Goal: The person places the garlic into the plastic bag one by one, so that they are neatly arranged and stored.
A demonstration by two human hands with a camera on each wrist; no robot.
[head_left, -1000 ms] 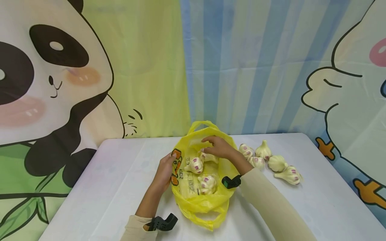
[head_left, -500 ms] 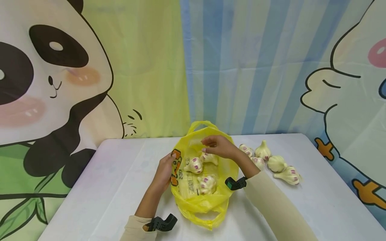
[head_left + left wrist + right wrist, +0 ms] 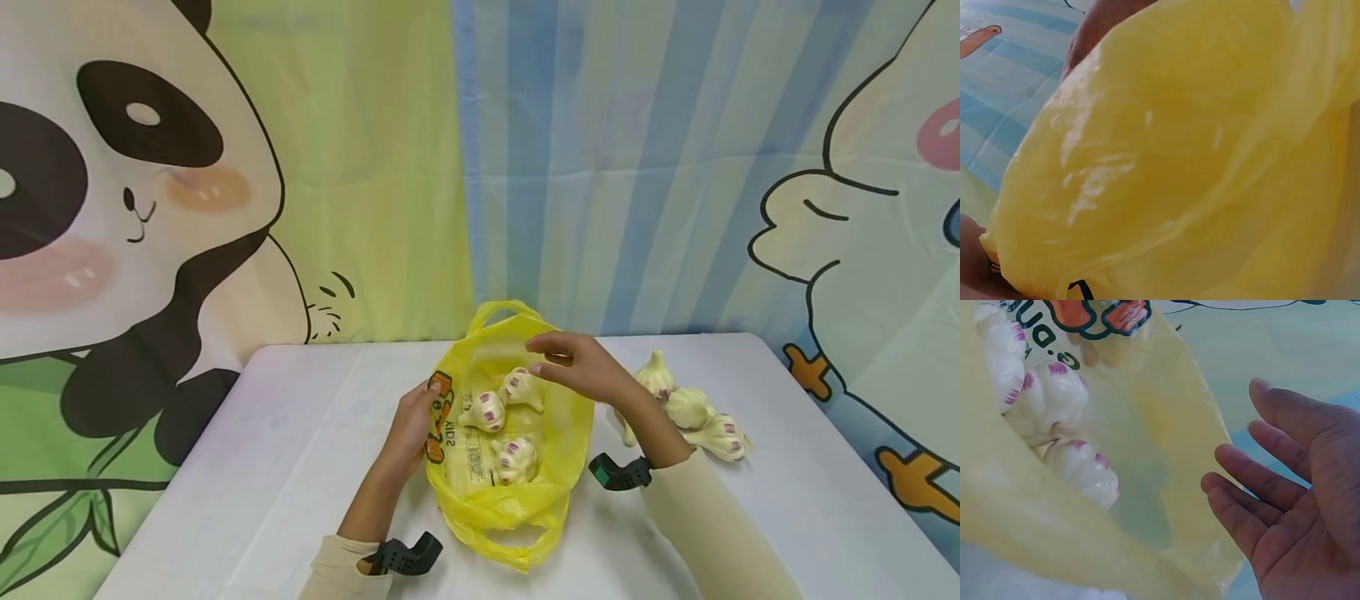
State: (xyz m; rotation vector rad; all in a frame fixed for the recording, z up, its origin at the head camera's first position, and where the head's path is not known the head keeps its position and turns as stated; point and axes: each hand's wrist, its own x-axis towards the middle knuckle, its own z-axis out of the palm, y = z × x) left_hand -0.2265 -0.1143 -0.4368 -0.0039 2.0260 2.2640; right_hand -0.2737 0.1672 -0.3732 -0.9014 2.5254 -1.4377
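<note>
A yellow plastic bag (image 3: 468,492) lies with its mouth spread wide on the white table. Inside it rest three garlic bulbs: a rear garlic bulb (image 3: 519,388), a left one and a front garlic bulb (image 3: 516,460). My left hand (image 3: 407,425) grips the bag's left rim; in the left wrist view the yellow film hides most of that hand. My right hand (image 3: 581,364) hovers over the bag's right rim, holding nothing. The right wrist view shows this hand (image 3: 1297,487) with loosely bent, parted fingers, beside the bag's edge and apart from the bulbs.
More garlic bulbs lie on the table right of the bag, among them an upright garlic bulb (image 3: 656,375) and a garlic bulb on its side (image 3: 722,437). My right forearm partly covers this group. A printed curtain (image 3: 375,167) stands behind the white table (image 3: 300,467).
My right hand has drawn back to the right from above the bag's inside, uncovering the rear garlic bulb. My left hand keeps its hold on the rim, and the bag stays in place.
</note>
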